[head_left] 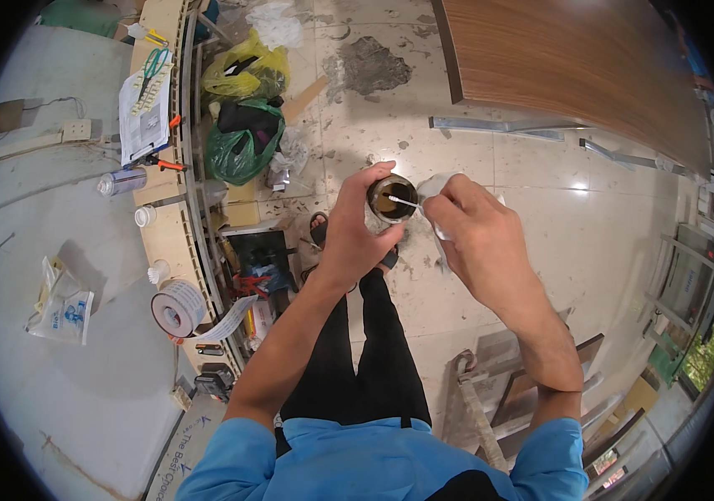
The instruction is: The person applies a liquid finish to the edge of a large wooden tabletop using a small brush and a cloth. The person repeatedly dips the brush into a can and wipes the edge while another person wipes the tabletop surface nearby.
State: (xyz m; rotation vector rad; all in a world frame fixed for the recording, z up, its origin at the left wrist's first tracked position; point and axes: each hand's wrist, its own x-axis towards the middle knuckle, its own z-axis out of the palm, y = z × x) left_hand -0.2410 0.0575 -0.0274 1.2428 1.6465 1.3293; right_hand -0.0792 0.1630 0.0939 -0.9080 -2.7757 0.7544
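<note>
My left hand (355, 224) is wrapped round a small round jar (380, 215), held up in front of me with its mouth facing up. Inside the jar is a dark brownish content, its kind unclear. A cotton swab (405, 201) reaches over the mouth, its white tip above or in the jar. My right hand (476, 230) pinches the swab's other end. A crumpled white tissue or cloth (434, 190) is also in my right hand, partly hidden behind the fingers.
On the left, a narrow bench (152, 238) carries a clipboard (144, 125), teal scissors (154, 65), a spray can (121, 181) and a tape roll (179, 309). Green bag (240, 150) and yellow bag (253, 71) lie on the floor. A wood-grain panel (566, 58) stands at upper right.
</note>
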